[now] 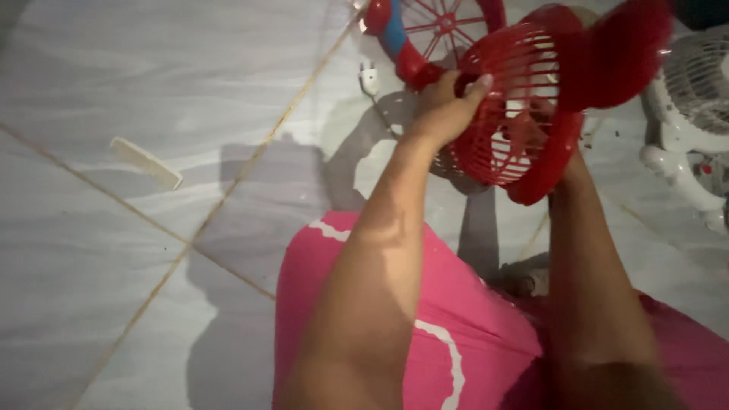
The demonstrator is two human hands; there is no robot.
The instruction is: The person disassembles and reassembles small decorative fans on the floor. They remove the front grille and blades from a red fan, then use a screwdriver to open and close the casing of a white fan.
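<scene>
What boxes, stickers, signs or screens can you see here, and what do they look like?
None show. There are only bare things:
Red fan grille: round and slatted, held up by the left hand; the right hand is hidden behind it.
White fan: on the floor at the right edge.
White comb: flat on the pale tiles, left.

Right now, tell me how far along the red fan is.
Done: one red grille ring already lies apart on the tiled floor. In hand: the left hand grips the red fan cage at its rim; the right hand is mostly hidden behind it. Left: the cage remains unseparated from the red housing.
</scene>
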